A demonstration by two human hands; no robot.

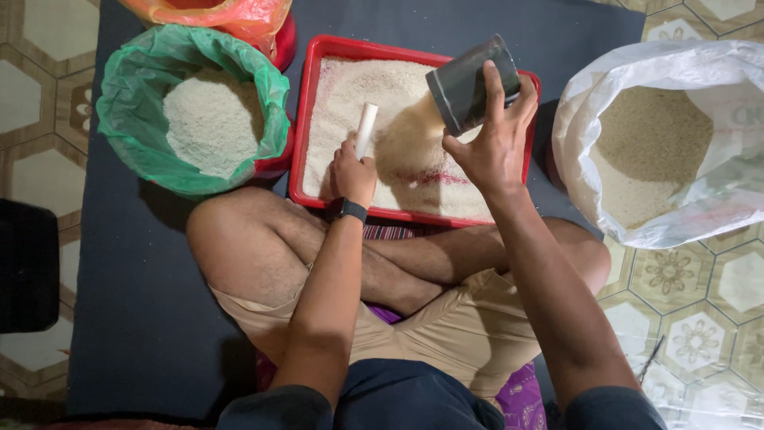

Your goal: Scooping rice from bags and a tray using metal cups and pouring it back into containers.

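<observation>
Left hand (352, 171) grips the lower end of a white tube (365, 129) lying on the rice in the red tray (305, 119), its long axis running up and slightly right. Right hand (493, 143) clamps a dark cylindrical cup (464, 85) above the tray, tilted, mouth pointing down-left toward the rice.

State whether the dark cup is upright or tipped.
Tipped: the right hand holds the dark cup slanted, mouth turned down-left over the red tray of rice.
</observation>
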